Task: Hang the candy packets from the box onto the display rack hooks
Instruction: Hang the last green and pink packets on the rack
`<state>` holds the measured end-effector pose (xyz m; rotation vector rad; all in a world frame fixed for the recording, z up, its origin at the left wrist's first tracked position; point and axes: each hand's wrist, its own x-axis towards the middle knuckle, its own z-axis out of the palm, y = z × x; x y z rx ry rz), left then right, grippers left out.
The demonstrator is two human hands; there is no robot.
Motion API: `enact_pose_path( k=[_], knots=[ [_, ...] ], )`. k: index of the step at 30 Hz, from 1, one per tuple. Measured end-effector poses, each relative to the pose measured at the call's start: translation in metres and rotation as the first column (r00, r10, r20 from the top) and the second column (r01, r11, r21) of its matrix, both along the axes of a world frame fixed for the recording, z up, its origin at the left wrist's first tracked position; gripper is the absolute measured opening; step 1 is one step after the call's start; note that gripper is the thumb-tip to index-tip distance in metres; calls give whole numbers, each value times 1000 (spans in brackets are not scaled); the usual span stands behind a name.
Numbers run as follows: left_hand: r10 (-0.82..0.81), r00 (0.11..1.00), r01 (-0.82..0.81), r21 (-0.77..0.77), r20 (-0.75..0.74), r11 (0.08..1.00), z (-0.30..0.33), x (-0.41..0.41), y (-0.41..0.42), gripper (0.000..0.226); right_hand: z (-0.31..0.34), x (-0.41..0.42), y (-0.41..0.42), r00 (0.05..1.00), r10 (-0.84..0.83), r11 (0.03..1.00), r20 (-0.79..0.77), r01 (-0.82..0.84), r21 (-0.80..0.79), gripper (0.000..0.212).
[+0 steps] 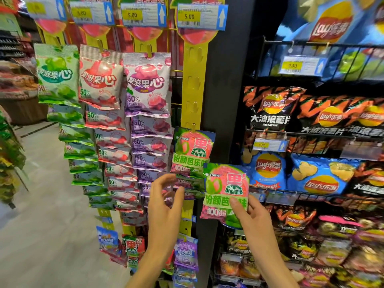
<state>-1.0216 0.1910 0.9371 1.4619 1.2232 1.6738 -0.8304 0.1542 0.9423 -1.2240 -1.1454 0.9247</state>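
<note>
— What stands around the yellow strip (pixel 193 84)?

— Left of it, columns of hanging candy packets (pixel 145 86); right of it, chip bags (pixel 268 109) on wire shelves.

— And the hands?

— The right hand (pixel 249 210) grips a pink-green packet (pixel 225 190) just right of the strip, below a hung twin (pixel 192 152). The left hand (pixel 166 200), fingers loosely spread, reaches the strip's lower packets.

Four hanging strips stand side by side, each with a price tag (pixel 201 17) at the top — the three left ones full of candy packets (pixel 145 84), the rightmost strip (pixel 193 84) bare above one hung packet (pixel 192 151). Right of it, wire shelves (pixel 311 134) hold chip bags (pixel 270 109); a held packet (pixel 225 190) sits between strip and shelves.
</note>
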Motion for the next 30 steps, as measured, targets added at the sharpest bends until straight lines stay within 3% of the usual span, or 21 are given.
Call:
enact_pose_path(
  k=[3,6,10,15,17,22,30],
  knots=[
    [-304,952,303,-25,-29,953,15,3,-10,35,4,-4,8,999,25,999,23,-25,22,21],
    [-424,901,419,-69,-93,905,22,2,-8,44,14,-10,15,998,59,996,10,-60,67,21],
    [-383,918,382,-35,-104,924,29,-5,3,48,23,-15,24,993,100,987,69,-108,115,24],
    [-340,939,342,57,-54,938,49,-12,10,52,41,-22,37,991,115,961,73,-130,243,70],
    [-337,941,335,89,5,938,64,-13,14,52,54,-23,42,985,114,939,127,-149,309,77],
    [-245,969,233,197,42,952,104,-7,28,42,96,-24,66,936,-19,881,352,-151,449,52],
    [-97,993,81,212,70,974,112,4,55,36,109,-25,107,926,1,898,377,-167,407,56]
  ],
)
